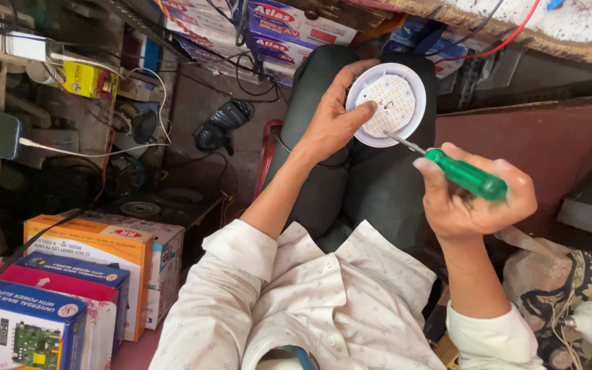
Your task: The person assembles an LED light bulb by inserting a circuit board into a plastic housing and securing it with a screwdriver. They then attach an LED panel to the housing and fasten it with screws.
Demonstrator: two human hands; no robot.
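Right hand (477, 199) gripping screwdriver (457, 171), tip blurred, left hand (334, 120) half-covering lamp disc (395, 103)

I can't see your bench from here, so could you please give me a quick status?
Left hand grips round white LED panel. Right hand holds green-handled screwdriver, tip on panel edge. Nothing in the way.

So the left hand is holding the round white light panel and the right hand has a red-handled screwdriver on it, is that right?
Not quite: the screwdriver handle is green, not red. The head view shows the left hand holding the round white light panel and the right hand gripping the screwdriver, tip at the panel.
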